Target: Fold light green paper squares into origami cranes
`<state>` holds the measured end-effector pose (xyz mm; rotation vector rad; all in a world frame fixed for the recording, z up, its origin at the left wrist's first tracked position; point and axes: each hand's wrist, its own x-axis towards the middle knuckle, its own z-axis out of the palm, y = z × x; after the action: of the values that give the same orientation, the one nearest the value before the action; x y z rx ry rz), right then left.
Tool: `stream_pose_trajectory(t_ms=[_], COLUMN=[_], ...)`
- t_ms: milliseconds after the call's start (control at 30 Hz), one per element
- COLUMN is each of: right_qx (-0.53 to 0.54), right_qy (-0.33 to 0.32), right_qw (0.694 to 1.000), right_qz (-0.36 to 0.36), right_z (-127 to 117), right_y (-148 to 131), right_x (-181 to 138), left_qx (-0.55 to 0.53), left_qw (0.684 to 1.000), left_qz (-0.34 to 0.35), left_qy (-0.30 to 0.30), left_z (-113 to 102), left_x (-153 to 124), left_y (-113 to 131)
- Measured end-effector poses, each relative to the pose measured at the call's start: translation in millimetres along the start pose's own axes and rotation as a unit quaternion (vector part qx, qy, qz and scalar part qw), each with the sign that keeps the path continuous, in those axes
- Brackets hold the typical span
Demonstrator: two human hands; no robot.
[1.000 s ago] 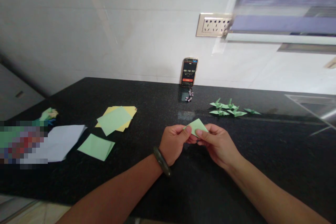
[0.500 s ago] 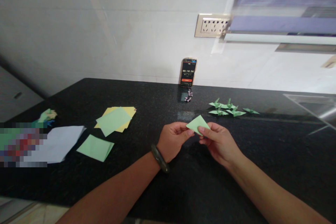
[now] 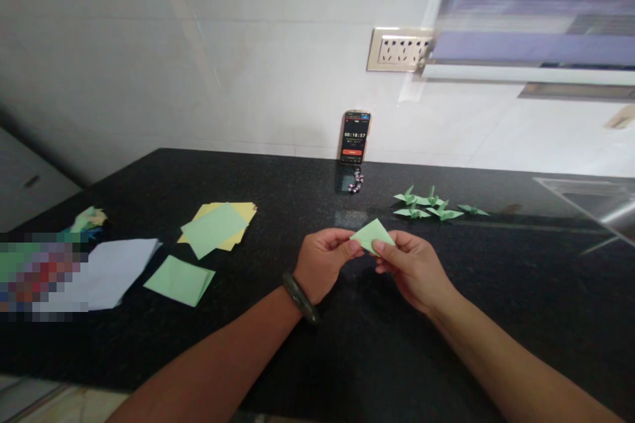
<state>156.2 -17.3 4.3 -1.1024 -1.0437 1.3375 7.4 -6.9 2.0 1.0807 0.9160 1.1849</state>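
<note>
A small folded piece of light green paper (image 3: pixel 371 235) is pinched between both my hands above the black counter (image 3: pixel 278 178). My left hand (image 3: pixel 323 263), with a dark bangle on its wrist, grips the paper's left corner between thumb and fingers. My right hand (image 3: pixel 413 267) pinches its right lower edge. Both hands are closed on the paper, just above the counter's middle.
Several green paper cranes (image 3: pixel 429 205) lie behind my right hand. A phone (image 3: pixel 355 137) showing a timer leans on the wall, with beads (image 3: pixel 356 180) in front. Left lie yellow and green sheets (image 3: pixel 217 225), a folded green sheet (image 3: pixel 179 279) and white paper (image 3: pixel 118 266).
The folded paper has been turned a little and raised slightly between my fingers. Both hands stay in nearly the same place. The phone timer has advanced.
</note>
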Motion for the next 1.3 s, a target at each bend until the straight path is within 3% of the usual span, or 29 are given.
stream_pose_trajectory(t_ms=[200,400,667,1300], right_qx=[-0.178,-0.144,-0.056,-0.09], right_qy=[0.006,0.0,-0.001,-0.018], right_qw=[0.979,0.982,0.993,0.99], right_qz=[-0.098,-0.118,-0.101,-0.112], right_z=[-6.7,-5.9,-4.0,-8.8], right_y=[-0.7,0.5,-1.9,0.5], right_x=[1.2,2.6,4.3,7.3], left_qx=[0.013,-0.013,-0.014,0.113], left_qw=[0.996,0.985,0.983,0.977], left_qz=[-0.084,-0.152,-0.16,-0.11], left_qy=[-0.036,-0.087,-0.092,-0.145], left_z=[-2.5,-4.6,-3.5,-5.8], left_x=[1.1,1.6,1.2,2.6], left_y=[3.7,3.0,3.7,7.5])
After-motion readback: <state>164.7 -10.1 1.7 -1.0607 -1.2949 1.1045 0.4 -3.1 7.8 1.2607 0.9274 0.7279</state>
